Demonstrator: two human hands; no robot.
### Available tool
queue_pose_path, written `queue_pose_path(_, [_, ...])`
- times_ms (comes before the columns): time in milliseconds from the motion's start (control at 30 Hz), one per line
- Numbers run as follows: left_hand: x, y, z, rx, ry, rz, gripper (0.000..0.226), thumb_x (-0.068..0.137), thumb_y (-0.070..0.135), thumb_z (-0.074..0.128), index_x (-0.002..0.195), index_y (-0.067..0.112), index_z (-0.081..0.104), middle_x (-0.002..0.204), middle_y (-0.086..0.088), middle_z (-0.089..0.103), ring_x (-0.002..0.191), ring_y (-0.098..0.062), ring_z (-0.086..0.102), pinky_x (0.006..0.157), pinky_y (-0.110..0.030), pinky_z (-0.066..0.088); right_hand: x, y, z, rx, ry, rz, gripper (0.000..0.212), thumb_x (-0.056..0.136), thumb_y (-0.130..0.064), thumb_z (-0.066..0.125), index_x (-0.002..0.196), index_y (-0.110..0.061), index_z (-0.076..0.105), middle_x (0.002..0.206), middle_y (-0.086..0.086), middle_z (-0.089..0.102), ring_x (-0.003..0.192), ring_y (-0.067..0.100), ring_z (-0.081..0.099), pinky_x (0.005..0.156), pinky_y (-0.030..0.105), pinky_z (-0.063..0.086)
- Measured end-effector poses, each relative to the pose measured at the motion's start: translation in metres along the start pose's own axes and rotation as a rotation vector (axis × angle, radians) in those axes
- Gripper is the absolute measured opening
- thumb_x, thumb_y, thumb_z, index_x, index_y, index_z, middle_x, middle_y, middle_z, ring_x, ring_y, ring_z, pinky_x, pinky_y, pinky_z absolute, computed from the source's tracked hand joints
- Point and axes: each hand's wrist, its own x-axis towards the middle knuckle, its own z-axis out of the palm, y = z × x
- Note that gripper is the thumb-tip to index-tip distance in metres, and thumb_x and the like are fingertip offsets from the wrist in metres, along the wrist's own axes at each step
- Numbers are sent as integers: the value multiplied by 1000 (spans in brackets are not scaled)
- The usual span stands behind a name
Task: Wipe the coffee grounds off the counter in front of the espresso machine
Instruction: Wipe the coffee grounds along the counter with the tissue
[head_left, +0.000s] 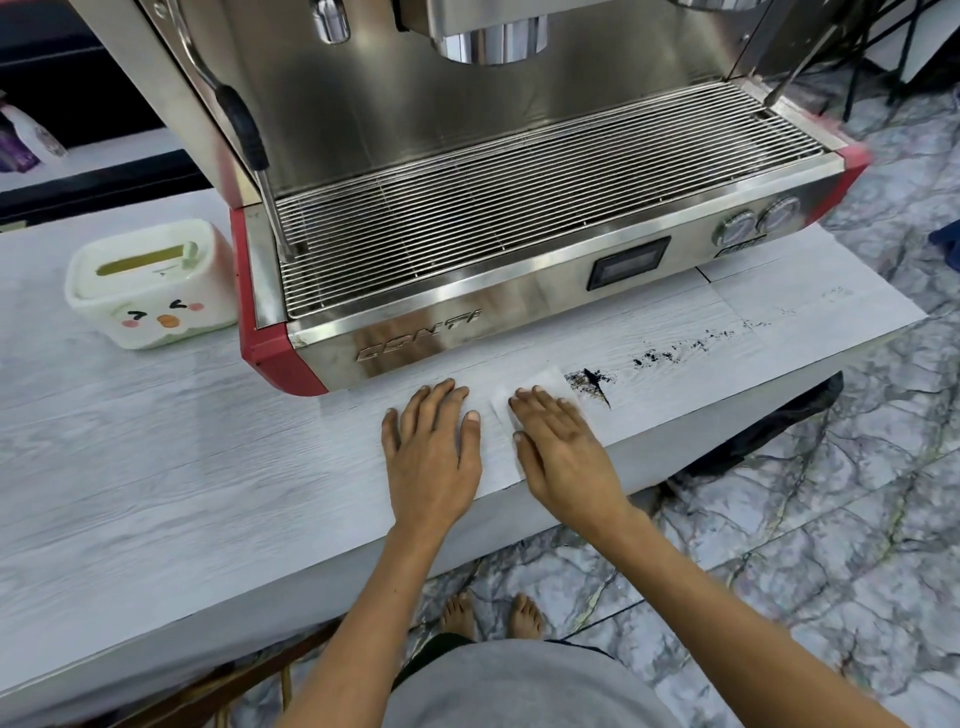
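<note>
Dark coffee grounds (592, 383) lie in a streak on the pale wood-grain counter (182, 467), trailing right toward smaller specks (675, 353). A thin white tissue (545, 382) lies flat just left of the thickest patch, in front of the steel and red espresso machine (467, 291). My right hand (558, 447) presses flat on the tissue with straight fingers. My left hand (431, 447) rests flat on the bare counter beside it, fingers spread, not touching the tissue.
A white tissue box with a cartoon face (150, 286) stands left of the machine. The counter's front edge runs just below my hands, with marble floor (779, 571) beyond. The steam wand (249, 140) hangs at the machine's left.
</note>
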Motion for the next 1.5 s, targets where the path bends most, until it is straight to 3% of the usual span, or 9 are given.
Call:
queue_pose_path(433, [0, -3, 0, -18, -6, 7, 52, 101, 48, 21, 140, 29, 50, 154, 12, 40, 146, -10, 25, 123, -45, 6, 26, 4, 10, -79, 41, 107, 46, 99, -28, 34, 132, -6, 56, 139, 9, 54, 134, 21, 45, 112, 43, 35])
queue_pose_path(700, [0, -5, 0, -12, -36, 22, 52, 101, 48, 22, 142, 29, 47, 156, 10, 38, 148, -13, 23, 123, -46, 5, 23, 12, 9, -91, 65, 242, 45, 99, -20, 30, 136, -6, 51, 142, 10, 51, 136, 23, 42, 112, 46, 34])
queue_pose_path(967, [0, -6, 0, -4, -49, 30, 52, 100, 49, 25, 143, 29, 45, 156, 10, 36, 149, -13, 22, 123, -48, 5, 19, 20, 6, -80, 114, 340, 40, 96, -4, 42, 136, -6, 51, 142, 12, 50, 136, 25, 41, 112, 48, 33])
queue_pose_path(1200, [0, -6, 1, 5, -49, 28, 52, 100, 49, 25, 143, 30, 44, 156, 10, 37, 149, -13, 22, 123, -48, 7, 14, 36, -2, -27, 143, 353, 43, 94, 3, 43, 135, -6, 52, 141, 12, 51, 136, 25, 41, 112, 47, 33])
queue_pose_path(1367, [-1, -4, 2, 6, -39, 19, 48, 100, 48, 28, 141, 30, 45, 155, 11, 37, 148, -12, 23, 123, -48, 8, 10, 42, -17, 39, 160, 273, 37, 96, 3, 44, 130, -1, 56, 135, 17, 56, 131, 29, 47, 113, 35, 28])
queue_pose_path(1500, [1, -3, 3, 9, -29, 17, 47, 99, 48, 28, 139, 31, 47, 153, 11, 39, 147, -12, 25, 123, -48, 9, 7, 35, -24, 80, 172, 199, 35, 96, -1, 43, 129, -3, 56, 134, 13, 57, 133, 26, 45, 114, 39, 30])
